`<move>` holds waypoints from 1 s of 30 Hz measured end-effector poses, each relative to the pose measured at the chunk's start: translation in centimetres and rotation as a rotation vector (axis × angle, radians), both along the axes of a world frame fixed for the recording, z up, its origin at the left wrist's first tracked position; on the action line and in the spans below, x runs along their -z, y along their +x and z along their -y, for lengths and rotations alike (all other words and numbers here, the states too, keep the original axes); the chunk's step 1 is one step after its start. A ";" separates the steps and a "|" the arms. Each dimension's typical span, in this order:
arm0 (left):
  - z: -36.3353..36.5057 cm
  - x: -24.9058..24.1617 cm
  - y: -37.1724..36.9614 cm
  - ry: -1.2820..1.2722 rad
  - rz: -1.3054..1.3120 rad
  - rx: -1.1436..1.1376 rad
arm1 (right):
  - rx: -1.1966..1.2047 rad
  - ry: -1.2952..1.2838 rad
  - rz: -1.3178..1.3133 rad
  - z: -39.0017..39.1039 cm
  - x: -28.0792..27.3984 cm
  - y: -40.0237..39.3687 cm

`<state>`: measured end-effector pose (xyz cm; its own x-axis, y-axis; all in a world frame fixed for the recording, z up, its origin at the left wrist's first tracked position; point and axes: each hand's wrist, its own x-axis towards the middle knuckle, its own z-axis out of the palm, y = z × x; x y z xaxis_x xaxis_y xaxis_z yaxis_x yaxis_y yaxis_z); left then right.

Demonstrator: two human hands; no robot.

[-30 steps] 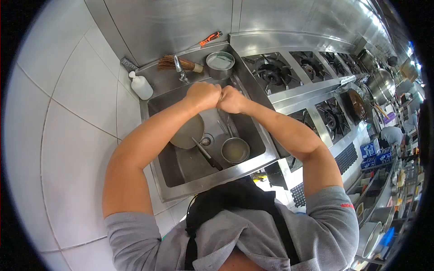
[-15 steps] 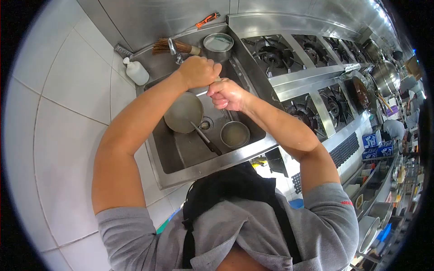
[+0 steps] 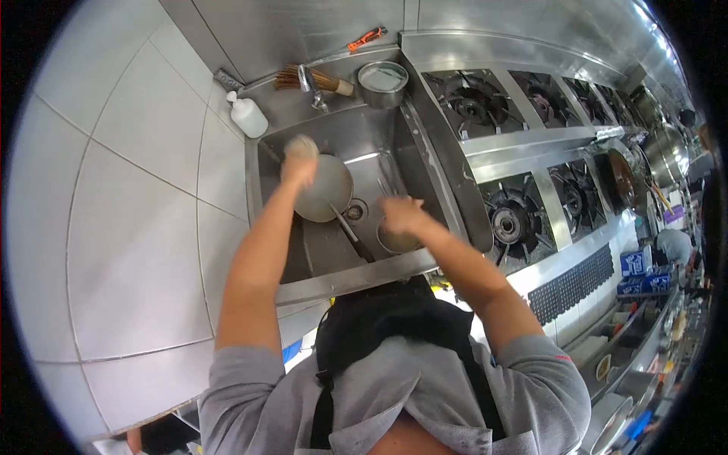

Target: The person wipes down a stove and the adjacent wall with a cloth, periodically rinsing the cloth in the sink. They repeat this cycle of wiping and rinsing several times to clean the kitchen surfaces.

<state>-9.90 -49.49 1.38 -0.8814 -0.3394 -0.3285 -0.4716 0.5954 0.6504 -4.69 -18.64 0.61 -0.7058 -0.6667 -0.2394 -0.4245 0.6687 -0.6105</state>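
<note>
My left hand [image 3: 301, 168] is over the far left part of the sink, above the wide grey pan [image 3: 327, 186]. A pale, blurred lump [image 3: 302, 144] shows at its fingers, too smeared to name. My right hand [image 3: 403, 215] is over the small round pot [image 3: 398, 243], covering part of its rim. Its fingers are blurred, so I cannot see whether they grip the pot or its thin handle. A dark-handled utensil [image 3: 353, 235] leans from the wide pan toward the sink's near edge. Both vessels sit in the metal sink [image 3: 303, 262] by the drain [image 3: 355, 210].
Behind the basin are the tap [image 3: 311, 87], a stick brush [image 3: 334, 82], a metal pot [image 3: 383, 83] and an orange-handled tool [image 3: 368, 39]. A white bottle [image 3: 248, 115] stands by the tiled wall. Gas burners [image 3: 509, 224] line the right side.
My hands were closed together above the sink and have come apart. The left has moved left and down over the wide pan; the right has dropped to the small pot.
</note>
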 end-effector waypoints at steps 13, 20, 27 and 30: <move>-11.6 -0.8 21.4 0.883 -0.213 0.095 | 0.371 -0.975 0.735 2.1 0.5 8.3; -9.0 -2.7 30.4 1.382 -0.364 -0.176 | 0.342 -1.064 0.888 0.6 -2.7 15.0; -6.2 -3.2 39.4 1.399 -0.463 -0.412 | 0.247 -1.454 1.047 -0.9 -2.3 23.9; -6.1 -4.1 41.8 1.409 -0.497 -0.392 | 0.251 -0.965 0.703 -2.0 -1.8 27.2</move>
<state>31.93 -43.40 5.45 -0.9281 -0.2451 -0.2803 -0.0192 -0.7202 0.6935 22.47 -16.68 2.41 -0.7568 -0.6455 -0.1031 0.2740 -0.1701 -0.9466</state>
